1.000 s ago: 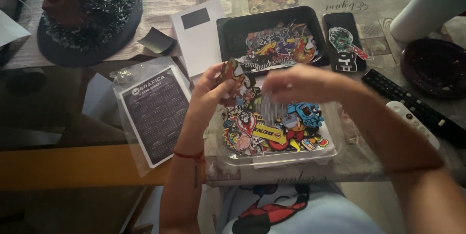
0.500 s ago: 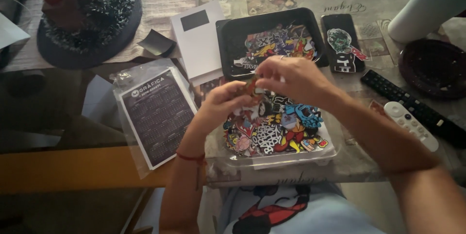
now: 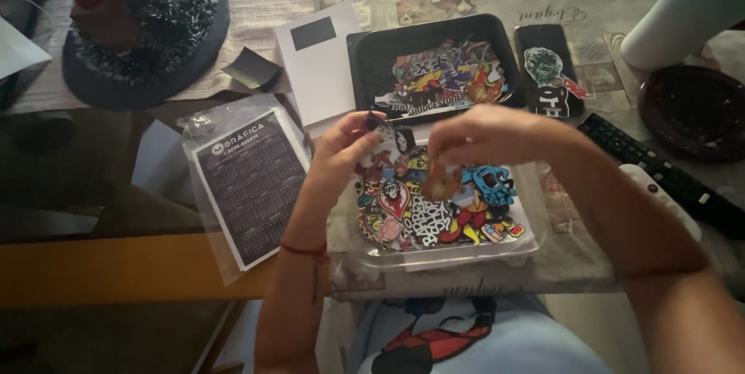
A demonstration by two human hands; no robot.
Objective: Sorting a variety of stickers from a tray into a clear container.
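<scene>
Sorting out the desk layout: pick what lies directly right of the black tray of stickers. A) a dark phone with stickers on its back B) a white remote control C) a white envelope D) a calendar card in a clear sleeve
A: the dark phone, with stickers on its back, lies right beside the black tray; the calendar card and white envelope are to its left.

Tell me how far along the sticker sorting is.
Looks done: a batch of stickers already lies in the black tray. In hand: the left hand pinches a small sticker, while the right hand holds a brownish piece over the pile. Left: a thick pile of stickers fills the clear tray, so most apparently remains.
</scene>
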